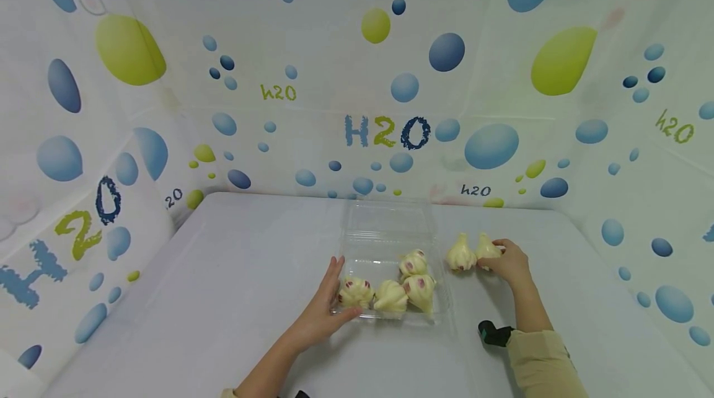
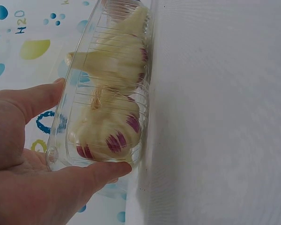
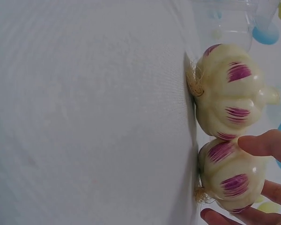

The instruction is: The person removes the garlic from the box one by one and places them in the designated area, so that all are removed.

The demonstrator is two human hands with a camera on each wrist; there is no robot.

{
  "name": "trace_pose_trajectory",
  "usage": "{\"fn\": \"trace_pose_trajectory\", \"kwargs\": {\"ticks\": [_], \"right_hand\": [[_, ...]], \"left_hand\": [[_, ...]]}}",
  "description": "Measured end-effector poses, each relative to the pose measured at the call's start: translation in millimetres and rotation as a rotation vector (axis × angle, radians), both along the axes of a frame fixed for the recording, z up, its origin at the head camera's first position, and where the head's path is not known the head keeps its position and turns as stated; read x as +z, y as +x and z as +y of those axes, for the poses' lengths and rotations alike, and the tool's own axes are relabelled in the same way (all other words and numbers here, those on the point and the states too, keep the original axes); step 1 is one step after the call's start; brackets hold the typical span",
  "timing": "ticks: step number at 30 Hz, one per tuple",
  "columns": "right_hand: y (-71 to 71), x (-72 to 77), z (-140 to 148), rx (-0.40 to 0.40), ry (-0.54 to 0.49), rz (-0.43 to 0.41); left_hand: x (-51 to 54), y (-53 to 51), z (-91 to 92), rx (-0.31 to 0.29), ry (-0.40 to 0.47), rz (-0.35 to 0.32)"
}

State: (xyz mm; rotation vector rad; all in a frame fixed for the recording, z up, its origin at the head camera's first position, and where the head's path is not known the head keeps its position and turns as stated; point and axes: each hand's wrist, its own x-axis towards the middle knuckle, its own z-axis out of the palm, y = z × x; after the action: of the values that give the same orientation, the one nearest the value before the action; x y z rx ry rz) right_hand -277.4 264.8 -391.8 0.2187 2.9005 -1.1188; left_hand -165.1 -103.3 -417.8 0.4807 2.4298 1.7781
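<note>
A clear plastic container [image 1: 385,255] with its lid open holds several garlic bulbs [image 1: 390,296] in its front part. My left hand [image 1: 320,317] grips the container's front left corner, with the thumb along the front wall; the left wrist view shows bulbs [image 2: 107,126] through the clear side. Right of the container two garlic bulbs stand upright on the table, touching: the left one [image 1: 461,253] is free, and my right hand [image 1: 509,261] holds the right one [image 1: 488,249]. In the right wrist view, thumb and fingers are around the nearer bulb [image 3: 232,176], beside the other bulb [image 3: 232,91].
The white table [image 1: 223,299] extends on both sides of the container. A patterned sheet [image 1: 312,32] with blue and green drops hangs behind and at the sides. A black strap piece [image 1: 493,333] sits at the right wrist.
</note>
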Motion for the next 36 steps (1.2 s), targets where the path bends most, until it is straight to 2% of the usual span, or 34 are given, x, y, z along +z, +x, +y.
{"fn": "trace_pose_trajectory", "kwargs": {"ticks": [19, 25, 36], "right_hand": [[9.2, 7.6, 6, -0.043, -0.016, 0.018], [12.1, 8.8, 10, -0.049, -0.01, 0.048], [20.3, 24.1, 4, -0.088, 0.029, 0.13]], "left_hand": [[-0.2, -0.5, 0.2, -0.004, 0.007, -0.006], [0.3, -0.3, 0.0, -0.012, 0.021, -0.011], [1.1, 0.5, 0.3, -0.003, 0.003, -0.006]]}}
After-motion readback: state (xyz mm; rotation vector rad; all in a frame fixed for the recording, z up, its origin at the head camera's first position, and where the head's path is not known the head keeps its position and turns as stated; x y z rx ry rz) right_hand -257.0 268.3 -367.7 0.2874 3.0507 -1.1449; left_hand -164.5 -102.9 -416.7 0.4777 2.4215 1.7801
